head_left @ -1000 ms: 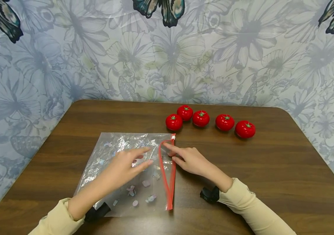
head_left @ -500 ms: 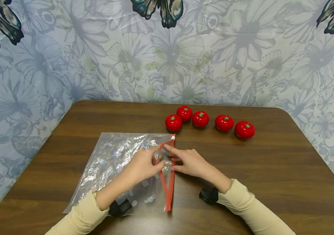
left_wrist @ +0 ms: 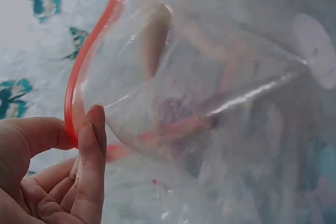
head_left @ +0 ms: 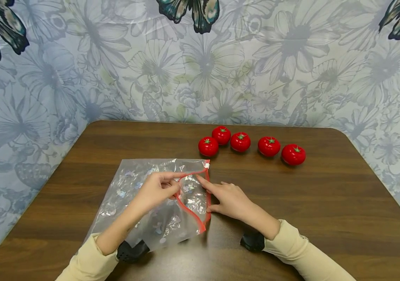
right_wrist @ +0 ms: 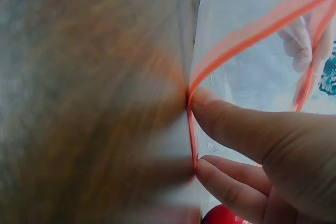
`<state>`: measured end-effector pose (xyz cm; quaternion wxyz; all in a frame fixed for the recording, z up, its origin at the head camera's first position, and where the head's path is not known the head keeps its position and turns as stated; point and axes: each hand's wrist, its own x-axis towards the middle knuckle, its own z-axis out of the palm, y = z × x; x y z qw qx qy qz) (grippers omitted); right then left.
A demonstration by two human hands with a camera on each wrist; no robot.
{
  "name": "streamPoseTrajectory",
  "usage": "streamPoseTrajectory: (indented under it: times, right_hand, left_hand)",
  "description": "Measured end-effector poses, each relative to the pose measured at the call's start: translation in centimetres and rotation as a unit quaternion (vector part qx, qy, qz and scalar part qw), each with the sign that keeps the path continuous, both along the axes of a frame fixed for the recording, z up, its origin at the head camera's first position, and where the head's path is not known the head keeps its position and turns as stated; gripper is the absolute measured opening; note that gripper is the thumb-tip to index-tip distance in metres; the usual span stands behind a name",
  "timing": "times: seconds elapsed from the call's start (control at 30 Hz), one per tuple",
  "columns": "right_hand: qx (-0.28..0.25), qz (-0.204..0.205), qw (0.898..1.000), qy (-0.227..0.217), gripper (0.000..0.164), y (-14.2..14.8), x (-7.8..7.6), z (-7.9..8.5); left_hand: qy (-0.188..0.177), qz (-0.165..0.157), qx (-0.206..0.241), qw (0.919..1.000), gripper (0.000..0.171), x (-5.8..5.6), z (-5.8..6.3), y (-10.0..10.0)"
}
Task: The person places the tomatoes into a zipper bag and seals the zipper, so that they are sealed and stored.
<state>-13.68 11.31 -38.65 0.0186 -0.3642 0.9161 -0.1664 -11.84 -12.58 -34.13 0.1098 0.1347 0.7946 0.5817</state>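
Note:
A clear zip bag [head_left: 133, 171] with small printed motifs lies on the wooden table, its red-edged mouth facing right. My left hand [head_left: 156, 189] pinches the upper red strip [left_wrist: 97, 35] between thumb and fingers and holds it raised, so the mouth gapes. Opposite it, my right hand [head_left: 229, 199] has its index finger and thumb spread, their tips pressing the lower red edge [right_wrist: 192, 145] down at the table. Through the gap, the right wrist view shows part of the left hand beyond the strip.
Several shiny red tomatoes [head_left: 240, 142] with green tops stand behind the bag towards the right. The brown table [head_left: 326, 195] reaches back to a flower-patterned wall covering [head_left: 274, 78] with butterfly decorations.
My left hand has come to the bag's mouth, taken hold of the upper red strip and drawn it left and up. The mouth is wider. My right hand stays at the lower edge.

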Motion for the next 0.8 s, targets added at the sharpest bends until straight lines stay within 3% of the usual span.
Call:
streamPoseTrajectory:
  times: [0.23,0.47,0.67,0.8]
  right_hand:
    - [0.003,-0.004,1.0,-0.006,0.088,0.0,-0.3,0.2]
    - [0.001,-0.001,1.0,-0.006,0.084,0.0,-0.8,0.3]
    - [0.005,-0.01,1.0,-0.022,0.078,0.3,-1.1,0.5]
    - [0.005,-0.014,1.0,-0.021,0.076,0.5,-1.3,0.4]
  left_hand:
    - [-0.03,-0.006,0.017,0.9994,0.035,-0.6,1.0,-1.9]
    - [-0.019,-0.012,-0.041,0.9989,0.027,-1.4,1.2,-2.9]
    - [-0.009,-0.002,-0.064,0.9979,0.025,-1.9,1.2,-3.0]
    - [-0.017,-0.013,-0.077,0.9968,0.029,-2.2,1.3,-3.2]
